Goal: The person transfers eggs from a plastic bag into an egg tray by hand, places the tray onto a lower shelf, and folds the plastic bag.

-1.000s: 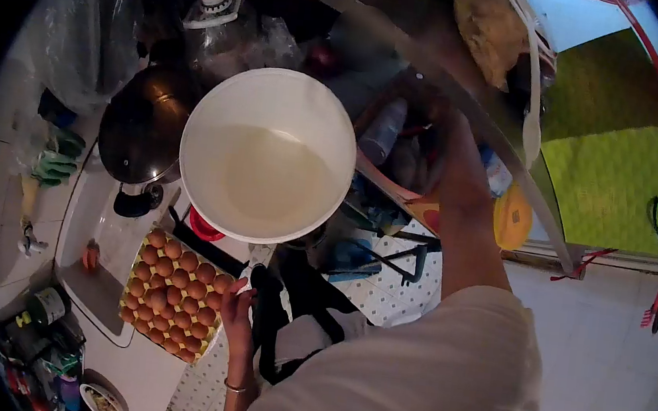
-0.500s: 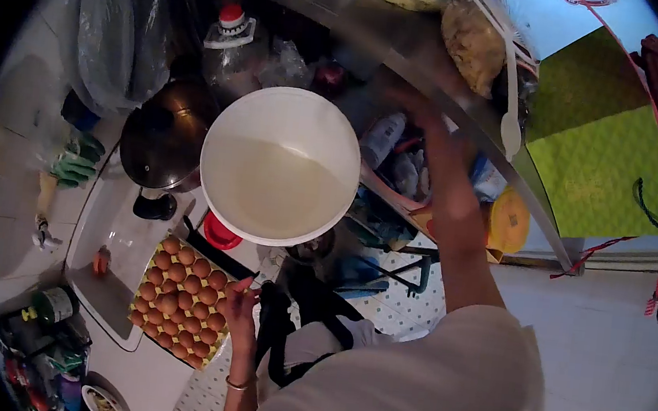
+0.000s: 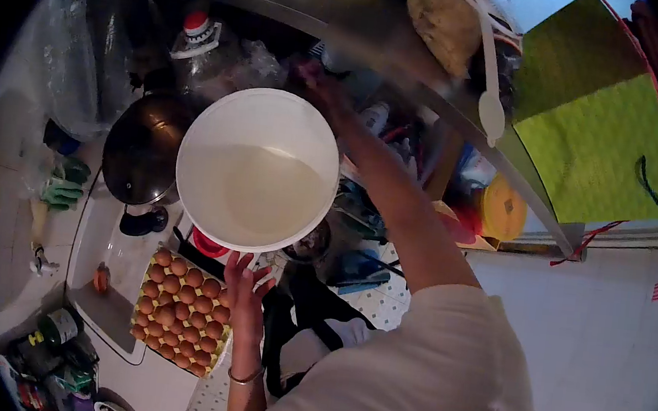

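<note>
A large white bucket point(image 3: 250, 229) with pale contents at its bottom stands in the middle. My left hand point(image 3: 247, 281) is just below its near rim, fingers spread and holding nothing. To the left of that hand lies a tray of brown eggs point(image 3: 183, 309). My right arm stretches up and across under the metal shelf, and my right hand point(image 3: 318, 84) is behind the bucket by a dark reddish thing. Shadow and blur hide its fingers.
A lidded dark pot point(image 3: 145, 150) and a large bottle with a red cap point(image 3: 197, 27) stand left of the bucket. The metal shelf edge point(image 3: 436, 104) crosses above my right arm. A green bag point(image 3: 600, 146) hangs at the right. A sink point(image 3: 103, 254) is at the left.
My right hand has moved left beneath the shelf, from the cluttered box toward the area behind the bucket. My left hand has moved up to the bucket's near rim, and its fingers have spread.
</note>
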A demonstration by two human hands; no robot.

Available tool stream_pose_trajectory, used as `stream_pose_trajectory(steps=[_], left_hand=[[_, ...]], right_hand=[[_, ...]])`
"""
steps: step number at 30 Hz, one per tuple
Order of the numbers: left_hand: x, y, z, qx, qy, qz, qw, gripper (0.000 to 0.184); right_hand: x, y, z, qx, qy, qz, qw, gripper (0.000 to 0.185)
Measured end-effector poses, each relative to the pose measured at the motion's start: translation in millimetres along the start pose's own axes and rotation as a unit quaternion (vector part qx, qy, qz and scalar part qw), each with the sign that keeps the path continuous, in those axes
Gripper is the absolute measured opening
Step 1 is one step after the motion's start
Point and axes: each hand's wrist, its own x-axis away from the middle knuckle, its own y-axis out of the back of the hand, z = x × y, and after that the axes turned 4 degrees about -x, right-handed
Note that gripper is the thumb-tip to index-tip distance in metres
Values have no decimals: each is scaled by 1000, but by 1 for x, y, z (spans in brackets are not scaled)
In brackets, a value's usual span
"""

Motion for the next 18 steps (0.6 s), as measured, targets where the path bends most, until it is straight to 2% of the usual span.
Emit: stream_pose_trajectory(steps=[2,3,5,7,9,10,12,14,15,17,18], left_hand=[[-4,-1,5,14,10,9,1000,57],[-6,-2,6,30,16,16,999,58],[-6,-5,4,33,24,22,999,59],[-5,-7,1,38,32,26,998,60],[-3,-9,0,36,27,29,999,61],[-4,-7,1,36,30,31,998,61],[-3,-2,6,35,22,39,998,60],[-3,-2,6,48,26,41,998,60],[-3,-2,5,62,25,41,997,60],[-3,-3,4,68,19,50,996,60],[-3,-4,1,70,17,57,996,60]], right_hand=[[-6,-11,-6,-202,102,-27,974,37],[-10,-14,-9,-202,99,-30,974,37],[-14,-16,-11,-115,9,67,991,40],[-12,-35,-29,-145,1,32,989,39],[1,-15,-5,-173,-6,-3,985,38],[3,0,5,-63,-3,1,998,36],[37,39,31,52,-5,10,999,35],[83,74,41,130,92,-121,980,36],[106,88,50,133,91,-121,979,36],[154,112,66,78,3,-154,985,36],[178,115,61,104,10,-154,983,36]])
